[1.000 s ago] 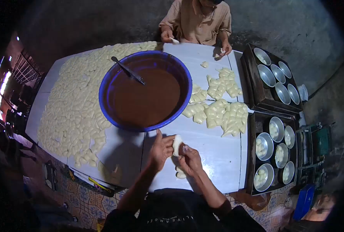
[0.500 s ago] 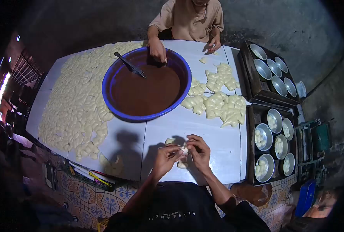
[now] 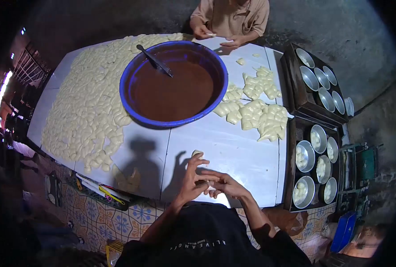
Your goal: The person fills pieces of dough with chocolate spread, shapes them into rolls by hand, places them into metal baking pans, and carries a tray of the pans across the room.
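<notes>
My left hand [image 3: 192, 181] and my right hand [image 3: 230, 187] meet above the near edge of the white table [image 3: 216, 144]. The left index finger points up and away, while the other left fingers meet those of the right hand. The right fingers are bent and pressed against the left ones. Whatever lies between them is mostly hidden; I cannot make it out. Just beyond the left fingertips, a small piece of pale dough [image 3: 197, 152] rests on the table.
A blue basin [image 3: 123, 95] of brown liquid holds a dark utensil [image 3: 155, 61]. Pale dough pieces [image 3: 84, 107] cover the left side; more dough [image 3: 271, 120] lies right. Round metal tins [image 3: 305, 155], some with dough balls, stand in wooden trays. A co-worker [image 3: 233, 22] handles dough opposite.
My hands have gone from pinching a small dough ball to overlapping with fingers pressed together. The co-worker's hand has left the basin and now holds a small pale piece. The view has shifted slightly.
</notes>
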Motion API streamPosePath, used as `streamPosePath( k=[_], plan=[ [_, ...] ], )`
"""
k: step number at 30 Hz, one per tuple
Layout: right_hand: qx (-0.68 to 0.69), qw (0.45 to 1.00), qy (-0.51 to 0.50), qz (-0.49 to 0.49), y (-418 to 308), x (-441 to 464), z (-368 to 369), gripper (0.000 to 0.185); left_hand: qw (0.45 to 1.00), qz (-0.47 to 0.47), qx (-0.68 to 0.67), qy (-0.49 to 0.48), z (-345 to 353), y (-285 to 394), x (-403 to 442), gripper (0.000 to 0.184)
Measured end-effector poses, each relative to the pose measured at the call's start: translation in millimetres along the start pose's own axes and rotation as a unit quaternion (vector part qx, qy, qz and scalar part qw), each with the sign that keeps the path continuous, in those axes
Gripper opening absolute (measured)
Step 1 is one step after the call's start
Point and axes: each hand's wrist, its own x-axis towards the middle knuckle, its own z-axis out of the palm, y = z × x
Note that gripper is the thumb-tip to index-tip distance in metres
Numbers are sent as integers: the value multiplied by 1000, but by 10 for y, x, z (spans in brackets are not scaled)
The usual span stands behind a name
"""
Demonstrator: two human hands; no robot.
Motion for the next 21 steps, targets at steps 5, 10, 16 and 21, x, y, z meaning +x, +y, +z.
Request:
streamPosePath(
  k=[5,10,16,21],
  plan=[
    [-335,878,258,-225,169,293,-229,34,980,23,-22,199,-167,-3,-56,70],
    [-353,837,324,-264,413,436,-493,38,948,31,-29,315,-497,-58,-131,52],
    [-553,738,224,-316,-11,1019,-85,37,943,28,-11,333,-512,-286,-86,18],
    [-333,871,183,-312,-213,847,160,35,949,-24,37,313,-411,-180,-60,24]
  ],
)
